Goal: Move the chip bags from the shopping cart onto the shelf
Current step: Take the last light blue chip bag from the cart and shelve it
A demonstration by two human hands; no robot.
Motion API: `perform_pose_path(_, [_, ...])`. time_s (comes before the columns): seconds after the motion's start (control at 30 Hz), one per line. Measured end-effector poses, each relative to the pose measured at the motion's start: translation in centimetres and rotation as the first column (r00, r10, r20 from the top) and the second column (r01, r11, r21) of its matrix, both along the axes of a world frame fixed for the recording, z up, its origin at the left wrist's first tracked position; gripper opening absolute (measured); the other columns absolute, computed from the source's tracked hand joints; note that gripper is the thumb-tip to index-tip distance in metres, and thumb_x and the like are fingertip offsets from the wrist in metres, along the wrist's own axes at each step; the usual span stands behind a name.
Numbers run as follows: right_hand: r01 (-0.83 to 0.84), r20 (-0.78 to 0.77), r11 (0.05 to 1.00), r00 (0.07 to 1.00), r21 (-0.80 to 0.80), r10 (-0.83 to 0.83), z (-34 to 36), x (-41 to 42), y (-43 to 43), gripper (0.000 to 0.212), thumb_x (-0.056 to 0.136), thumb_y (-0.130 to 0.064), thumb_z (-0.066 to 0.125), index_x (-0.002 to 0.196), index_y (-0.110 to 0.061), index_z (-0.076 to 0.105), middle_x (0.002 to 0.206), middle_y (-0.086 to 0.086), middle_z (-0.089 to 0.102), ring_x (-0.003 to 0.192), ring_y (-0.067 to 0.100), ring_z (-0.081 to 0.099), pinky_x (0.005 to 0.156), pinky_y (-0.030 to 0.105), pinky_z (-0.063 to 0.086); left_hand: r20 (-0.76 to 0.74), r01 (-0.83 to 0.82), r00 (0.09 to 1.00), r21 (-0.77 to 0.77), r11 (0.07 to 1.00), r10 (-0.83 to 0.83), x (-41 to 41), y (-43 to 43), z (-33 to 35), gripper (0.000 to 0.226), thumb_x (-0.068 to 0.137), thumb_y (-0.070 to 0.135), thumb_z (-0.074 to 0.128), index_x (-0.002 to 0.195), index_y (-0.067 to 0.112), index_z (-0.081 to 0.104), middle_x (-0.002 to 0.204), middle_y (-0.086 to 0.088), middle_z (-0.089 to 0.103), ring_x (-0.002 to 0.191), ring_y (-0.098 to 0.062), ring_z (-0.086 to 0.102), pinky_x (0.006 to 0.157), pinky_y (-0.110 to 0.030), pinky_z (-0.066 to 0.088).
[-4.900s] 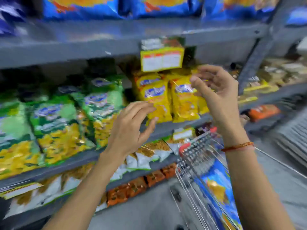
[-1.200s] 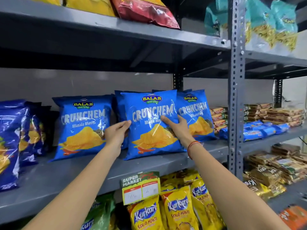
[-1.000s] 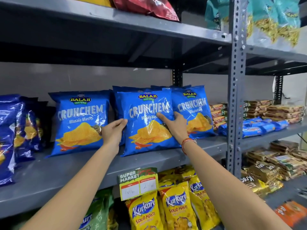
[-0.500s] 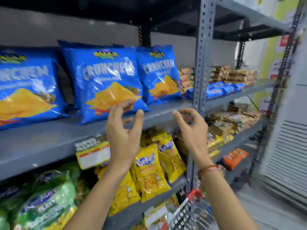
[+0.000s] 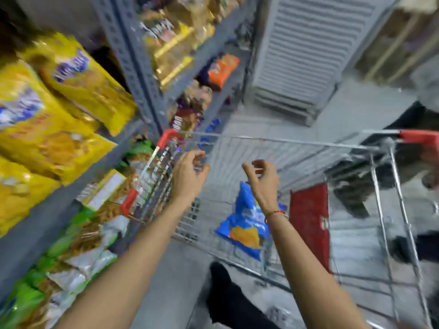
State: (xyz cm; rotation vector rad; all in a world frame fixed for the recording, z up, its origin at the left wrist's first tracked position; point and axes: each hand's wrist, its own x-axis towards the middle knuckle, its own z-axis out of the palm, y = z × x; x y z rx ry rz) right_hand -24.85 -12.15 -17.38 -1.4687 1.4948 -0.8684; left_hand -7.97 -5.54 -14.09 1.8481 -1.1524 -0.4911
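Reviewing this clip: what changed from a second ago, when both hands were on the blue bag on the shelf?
Both hands let go of it; left hand and right hand, empty, now hang over the shopping cart, above a blue chip bag. Yellow bags stay shelved.

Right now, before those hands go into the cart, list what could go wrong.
1. The blue chip bag lies low in the shopping cart, partly behind the right hand; a deep reach past the wire rim could scrape a forearm.
2. Both hands, the left hand too, are empty and half curled; a hasty squeeze could crush the chips.
3. The cart stands close beside the shelf, so leaning in might nudge it into the lower packets.
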Motion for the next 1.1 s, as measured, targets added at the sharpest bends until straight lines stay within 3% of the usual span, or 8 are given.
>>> perform_pose_path(0.07, [0.034,-0.079,0.991,0.997,0.131,-0.024,-3.8,-2.8,0.0,0.035,0.084,-0.028,0.070,0.102,0.002,0.064,0.097,0.019,0.069,0.090,0.026,0.067,0.070,0.019,0.045,-0.001,0.099,0.995,0.165,0.981,-0.100,-1.8,-0.9,-4.0,0.030,0.079,0.008,0.065,0.107,-0.001,0.063,0.103,-0.021,0.068,0.093,-0.034,0.064,0.087,-0.041,0.050])
perform_pose_path(0.37, [0.246,-0.306,0.746,0.950,0.619,-0.060,-17.1,-10.6,1.7,0.066,0.085,-0.047,0.064,0.121,0.007,0.054,0.128,0.028,0.058,0.122,0.040,0.053,0.093,0.038,0.042,-0.184,0.345,0.934,0.686,0.640,-0.305,-6.8,-3.4,-17.6,0.067,0.080,0.025,0.071,0.133,-0.003,0.041,0.137,-0.024,0.048,0.128,-0.035,0.044,0.106,-0.038,0.034])
perform_pose_path(0.53, [0.316,-0.159,0.597,0.940,0.737,-0.301,-23.2,-11.6,2.5,0.094,0.068,-0.061,0.073,0.131,0.005,0.050,0.127,0.019,0.060,0.113,0.033,0.061,0.081,0.033,0.048,-0.300,0.401,0.913,0.790,0.463,-0.278,-8.6,-4.3,-23.1,0.103,0.073,0.047,0.072,0.148,0.008,0.013,0.157,-0.014,0.017,0.143,-0.029,0.021,0.115,-0.037,0.019])
perform_pose_path(0.67, [0.245,0.045,0.555,0.889,0.795,-0.456,-27.8,-12.3,2.5,0.056,0.076,-0.040,0.077,0.117,-0.005,0.061,0.119,0.013,0.065,0.102,0.028,0.063,0.082,0.037,0.055,-0.364,0.384,0.922,0.801,0.459,-0.136,-9.4,-4.5,-27.2,0.136,0.040,0.066,0.077,0.148,0.013,0.013,0.158,-0.010,0.016,0.144,-0.029,0.018,0.117,-0.042,0.020])
perform_pose_path(0.77, [0.163,0.144,0.585,0.886,0.795,-0.441,-28.7,-12.4,2.4,0.056,0.067,-0.051,0.078,0.110,-0.017,0.067,0.116,0.006,0.071,0.108,0.024,0.067,0.095,0.042,0.053,-0.345,0.339,0.936,0.829,0.446,-0.070,-8.8,-3.7,-29.8,0.131,0.034,0.072,0.080,0.142,0.016,0.031,0.146,-0.008,0.038,0.136,-0.029,0.035,0.112,-0.043,0.033])
perform_pose_path(0.93, [0.077,0.239,0.622,0.880,0.780,-0.409,-28.3,-11.5,1.8,0.037,0.087,-0.027,0.067,0.120,-0.010,0.063,0.113,0.007,0.070,0.101,0.022,0.068,0.081,0.027,0.059,-0.434,0.343,0.899,0.785,0.515,0.062,-8.2,-3.2,-31.4,0.084,0.020,0.071,0.082,0.087,0.024,0.064,0.102,-0.001,0.072,0.097,-0.020,0.067,0.091,-0.039,0.053])
perform_pose_path(1.0, [0.145,0.218,0.630,0.860,0.763,-0.462,-28.4,-10.8,1.4,0.042,0.086,-0.023,0.069,0.123,-0.006,0.061,0.115,0.010,0.069,0.103,0.024,0.067,0.075,0.020,0.060,-0.494,0.387,0.867,0.749,0.538,0.063,-8.5,-3.7,-30.0,0.066,0.035,0.058,0.088,0.086,0.023,0.064,0.100,0.002,0.071,0.092,-0.017,0.067,0.091,-0.036,0.053])
perform_pose_path(1.1, [0.214,0.201,0.662,0.847,0.718,-0.492,-28.1,-9.9,1.2,0.048,0.080,-0.027,0.076,0.122,-0.008,0.063,0.118,0.010,0.070,0.107,0.024,0.068,0.088,0.037,0.059,-0.566,0.428,0.816,0.727,0.537,0.116,-8.5,-3.9,-28.7,0.053,0.056,0.036,0.088,0.098,0.020,0.059,0.104,0.000,0.068,0.089,-0.016,0.064,0.083,-0.029,0.051])
